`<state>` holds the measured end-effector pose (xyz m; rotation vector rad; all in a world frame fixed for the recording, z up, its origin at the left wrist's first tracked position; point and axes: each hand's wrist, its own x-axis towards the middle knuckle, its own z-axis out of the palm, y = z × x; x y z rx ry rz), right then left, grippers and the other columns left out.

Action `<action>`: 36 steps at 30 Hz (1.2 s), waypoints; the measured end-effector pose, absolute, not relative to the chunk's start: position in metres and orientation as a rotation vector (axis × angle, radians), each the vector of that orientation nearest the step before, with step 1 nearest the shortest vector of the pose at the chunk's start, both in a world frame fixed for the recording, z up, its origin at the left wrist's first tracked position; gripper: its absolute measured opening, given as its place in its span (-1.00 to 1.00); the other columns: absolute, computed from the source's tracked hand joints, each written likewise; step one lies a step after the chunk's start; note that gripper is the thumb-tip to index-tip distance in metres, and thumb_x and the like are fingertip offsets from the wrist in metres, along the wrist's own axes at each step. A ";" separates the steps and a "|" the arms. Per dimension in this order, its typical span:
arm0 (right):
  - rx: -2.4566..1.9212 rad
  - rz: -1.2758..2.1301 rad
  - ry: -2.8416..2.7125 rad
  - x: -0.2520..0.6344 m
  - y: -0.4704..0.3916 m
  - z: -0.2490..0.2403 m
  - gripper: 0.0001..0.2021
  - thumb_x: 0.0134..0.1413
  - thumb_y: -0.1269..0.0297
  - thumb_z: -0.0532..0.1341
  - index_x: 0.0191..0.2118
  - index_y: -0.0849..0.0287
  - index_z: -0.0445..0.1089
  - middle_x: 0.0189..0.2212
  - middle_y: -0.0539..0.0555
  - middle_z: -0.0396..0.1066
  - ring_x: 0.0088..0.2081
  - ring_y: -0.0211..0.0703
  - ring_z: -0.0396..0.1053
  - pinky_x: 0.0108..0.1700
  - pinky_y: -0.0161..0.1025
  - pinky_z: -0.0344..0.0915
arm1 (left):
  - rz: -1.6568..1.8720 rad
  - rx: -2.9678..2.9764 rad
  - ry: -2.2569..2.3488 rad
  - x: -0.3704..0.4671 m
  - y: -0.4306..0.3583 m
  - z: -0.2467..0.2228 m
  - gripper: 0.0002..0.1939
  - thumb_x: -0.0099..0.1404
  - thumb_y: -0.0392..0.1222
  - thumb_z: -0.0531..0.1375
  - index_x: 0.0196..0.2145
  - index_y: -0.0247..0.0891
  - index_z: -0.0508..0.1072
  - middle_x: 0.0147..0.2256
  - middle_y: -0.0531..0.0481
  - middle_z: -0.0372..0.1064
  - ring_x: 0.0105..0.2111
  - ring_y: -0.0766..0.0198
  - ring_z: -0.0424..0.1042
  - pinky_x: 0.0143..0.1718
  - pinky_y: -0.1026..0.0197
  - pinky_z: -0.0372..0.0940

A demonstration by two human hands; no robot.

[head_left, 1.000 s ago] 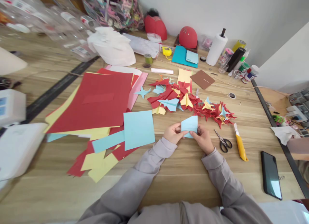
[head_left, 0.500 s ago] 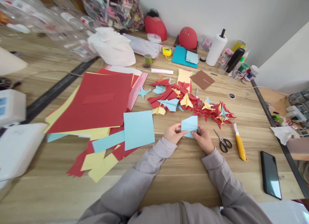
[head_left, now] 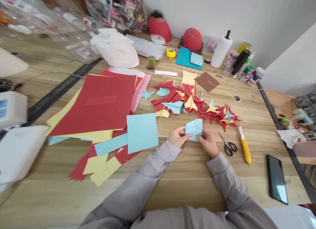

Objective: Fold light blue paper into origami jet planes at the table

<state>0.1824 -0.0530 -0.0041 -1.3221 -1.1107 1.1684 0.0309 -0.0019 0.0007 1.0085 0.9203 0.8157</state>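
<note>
A small folded sheet of light blue paper [head_left: 193, 127] is held up between both hands, with crease lines across its face. My left hand [head_left: 176, 136] pinches its lower left part, thumb in front. On the other side my right hand [head_left: 208, 142] grips the lower right edge, its thumb pressed on the front; the fingers behind the paper are mostly hidden. Beyond the hands lies a heap of folded red, yellow and blue paper pieces [head_left: 172, 99]. A flat blue square sheet [head_left: 142, 133] rests left of my left hand.
Black-handled scissors [head_left: 229, 146] and a yellow utility knife [head_left: 246, 150], blade out, lie right of my right hand. A phone [head_left: 276, 178] is near the right edge. Large red sheets [head_left: 98, 104] are stacked at left. A paper towel roll [head_left: 221, 51] stands at the back.
My right thumb has shifted very slightly on the blue paper. Everything else looks the same.
</note>
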 end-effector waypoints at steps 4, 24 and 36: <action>-1.333 1.158 -1.094 0.182 -0.053 -0.002 -0.72 -0.09 0.14 0.29 -0.25 0.16 0.37 -0.42 0.02 0.44 -0.40 -0.18 0.36 -0.30 -0.23 0.30 | 0.804 1.017 0.914 0.031 -0.003 0.001 -0.46 -0.15 -0.12 0.38 -0.17 -0.40 0.45 -0.56 0.03 0.44 -0.58 0.32 0.38 -0.55 0.29 0.35; -1.319 1.132 -0.832 0.183 -0.050 0.000 -0.71 -0.23 0.09 0.35 -0.40 0.17 0.40 -0.50 0.01 0.48 -0.50 -0.21 0.35 -0.43 -0.26 0.30 | 0.835 0.906 0.862 0.028 0.002 0.004 -0.23 -0.16 -0.09 0.40 0.01 -0.43 0.35 -0.52 -0.01 0.48 -0.57 0.26 0.45 -0.53 0.22 0.41; -1.275 1.159 -0.848 0.184 -0.051 0.004 -0.69 -0.22 0.08 0.36 -0.34 0.17 0.44 -0.45 0.01 0.49 -0.46 -0.20 0.36 -0.40 -0.25 0.30 | 0.903 1.065 0.895 0.027 -0.003 0.002 -0.52 -0.06 -0.11 0.34 -0.18 -0.39 0.41 -0.66 0.14 0.32 -0.68 0.37 0.35 -0.63 0.33 0.29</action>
